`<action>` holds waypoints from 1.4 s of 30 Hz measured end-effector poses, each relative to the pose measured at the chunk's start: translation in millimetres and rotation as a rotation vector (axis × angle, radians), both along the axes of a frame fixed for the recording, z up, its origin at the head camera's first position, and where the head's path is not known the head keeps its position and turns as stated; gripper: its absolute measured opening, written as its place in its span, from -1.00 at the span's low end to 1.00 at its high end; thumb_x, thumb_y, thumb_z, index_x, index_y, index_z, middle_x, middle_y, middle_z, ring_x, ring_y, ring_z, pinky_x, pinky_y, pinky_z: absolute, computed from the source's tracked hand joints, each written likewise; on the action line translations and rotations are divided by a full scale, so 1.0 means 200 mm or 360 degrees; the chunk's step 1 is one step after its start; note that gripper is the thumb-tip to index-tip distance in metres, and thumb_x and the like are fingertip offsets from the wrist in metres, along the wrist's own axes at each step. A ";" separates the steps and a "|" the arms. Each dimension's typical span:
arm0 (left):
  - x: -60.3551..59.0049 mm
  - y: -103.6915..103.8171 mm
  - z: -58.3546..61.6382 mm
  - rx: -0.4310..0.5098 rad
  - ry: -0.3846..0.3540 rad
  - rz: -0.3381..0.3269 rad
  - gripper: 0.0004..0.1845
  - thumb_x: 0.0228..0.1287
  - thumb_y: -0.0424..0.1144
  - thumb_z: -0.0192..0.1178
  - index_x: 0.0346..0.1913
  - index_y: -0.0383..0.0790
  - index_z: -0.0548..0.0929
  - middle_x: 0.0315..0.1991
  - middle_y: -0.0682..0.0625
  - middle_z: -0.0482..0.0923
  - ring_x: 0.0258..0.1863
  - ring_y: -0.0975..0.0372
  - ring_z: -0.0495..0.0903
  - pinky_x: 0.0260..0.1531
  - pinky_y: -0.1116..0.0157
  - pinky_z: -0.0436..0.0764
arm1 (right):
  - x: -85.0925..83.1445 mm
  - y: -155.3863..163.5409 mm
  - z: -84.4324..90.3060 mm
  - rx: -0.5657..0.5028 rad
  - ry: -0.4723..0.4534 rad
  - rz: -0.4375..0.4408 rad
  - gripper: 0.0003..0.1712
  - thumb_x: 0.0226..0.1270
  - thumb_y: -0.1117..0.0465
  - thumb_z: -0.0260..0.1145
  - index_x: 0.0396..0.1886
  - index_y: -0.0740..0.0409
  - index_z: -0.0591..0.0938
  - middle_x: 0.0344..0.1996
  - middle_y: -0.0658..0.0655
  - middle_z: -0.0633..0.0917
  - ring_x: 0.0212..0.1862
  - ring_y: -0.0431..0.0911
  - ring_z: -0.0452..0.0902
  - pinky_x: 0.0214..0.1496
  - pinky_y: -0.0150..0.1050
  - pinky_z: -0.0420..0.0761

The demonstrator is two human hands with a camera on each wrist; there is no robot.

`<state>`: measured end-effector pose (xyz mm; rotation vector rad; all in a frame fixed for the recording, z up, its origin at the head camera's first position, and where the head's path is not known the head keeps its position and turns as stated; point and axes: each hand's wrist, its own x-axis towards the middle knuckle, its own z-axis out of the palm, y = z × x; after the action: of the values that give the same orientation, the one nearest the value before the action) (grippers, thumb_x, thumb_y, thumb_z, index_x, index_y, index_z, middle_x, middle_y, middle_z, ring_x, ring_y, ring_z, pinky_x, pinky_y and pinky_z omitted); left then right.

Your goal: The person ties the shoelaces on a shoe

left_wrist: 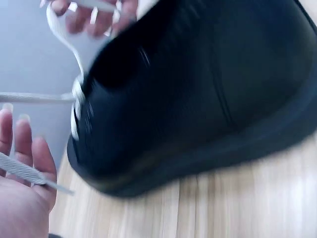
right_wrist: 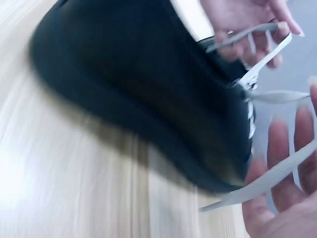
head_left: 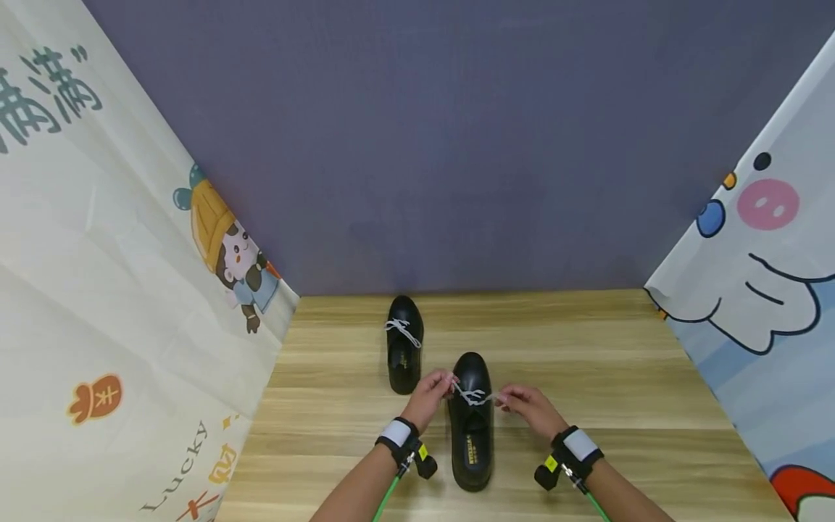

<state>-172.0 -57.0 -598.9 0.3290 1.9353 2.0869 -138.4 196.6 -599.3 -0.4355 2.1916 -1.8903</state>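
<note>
A black lace-up shoe [head_left: 472, 370] stands on the wooden floor between both hands, toe pointing away from me. Its white shoelace [head_left: 474, 396] is spread to both sides in two strands. On the shoe's left, my left hand [head_left: 427, 399] pinches one strand near the toe. My right hand [head_left: 531, 410] pinches the other strand at the right side, a little lower. In the left wrist view a loose lace end [left_wrist: 25, 171] lies across the left fingers. Another flat lace tail [right_wrist: 267, 179] trails over the right hand's fingers in the right wrist view.
A second black shoe [head_left: 405, 312], its white lace tied in a bow, stands farther left and back. Behind the wooden floor [head_left: 574, 341] rises a dark grey-blue surface [head_left: 457, 145]. Printed cloths hang at the left [head_left: 130, 290] and right [head_left: 783, 304].
</note>
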 end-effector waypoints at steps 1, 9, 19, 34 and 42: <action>0.00 0.02 0.00 0.0065 -0.0031 0.0012 -0.64 0.59 -0.29 -0.05 -0.14 -0.66 0.48 -0.08 -0.39 0.56 -0.12 0.12 0.52 -0.01 0.21 0.50 | 0.00 -0.02 0.00 -0.0054 -0.0015 -0.0047 -0.68 0.54 0.31 0.13 -0.09 0.60 0.58 -0.17 0.29 0.69 -0.12 -0.20 0.59 -0.06 -0.30 0.57; 0.02 0.10 0.00 0.0370 -0.0209 0.0073 -0.72 0.58 -0.24 -0.05 -0.20 -0.39 0.56 -0.10 -0.18 0.71 0.02 -0.02 0.62 0.11 0.12 0.48 | -0.04 -0.12 0.01 -0.0623 -0.0210 -0.0130 -0.68 0.57 0.31 0.07 0.02 0.53 0.59 -0.02 0.02 0.75 0.09 -0.14 0.61 0.18 -0.23 0.55; 0.00 0.14 -0.02 0.0519 -0.0232 0.0115 -0.70 0.51 -0.32 0.10 0.03 -0.58 0.56 -0.13 -0.10 0.69 -0.11 0.17 0.67 0.04 0.17 0.61 | -0.07 -0.17 0.00 -0.0907 -0.0374 -0.0249 -0.73 0.58 0.33 0.05 -0.03 0.22 0.68 -0.09 0.01 0.76 0.04 -0.15 0.63 0.14 -0.20 0.57; 0.00 0.20 -0.06 0.0427 -0.0298 0.0520 -0.78 0.20 -0.56 0.33 -0.15 -0.62 0.56 -0.40 -0.06 0.70 -0.40 0.22 0.71 -0.33 0.28 0.69 | -0.08 -0.28 -0.06 -0.0752 -0.0444 -0.0578 -0.70 0.47 0.47 0.13 0.11 0.54 0.55 -0.13 0.02 0.68 -0.07 -0.21 0.61 -0.02 -0.37 0.59; 0.01 0.20 -0.05 0.0485 -0.0304 0.0457 -0.90 0.21 -0.57 0.31 -0.23 -0.44 0.63 -0.39 -0.02 0.72 -0.38 0.26 0.70 -0.33 0.33 0.66 | -0.08 -0.30 -0.08 -0.0758 -0.0340 -0.0587 -0.73 0.42 0.55 0.14 0.05 0.52 0.36 -0.30 0.02 0.64 -0.25 -0.20 0.59 -0.16 -0.40 0.59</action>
<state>-170.9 -16.6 -609.0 -0.0954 1.6342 2.4976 -154.9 136.8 -614.8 0.1136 1.7647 -2.5265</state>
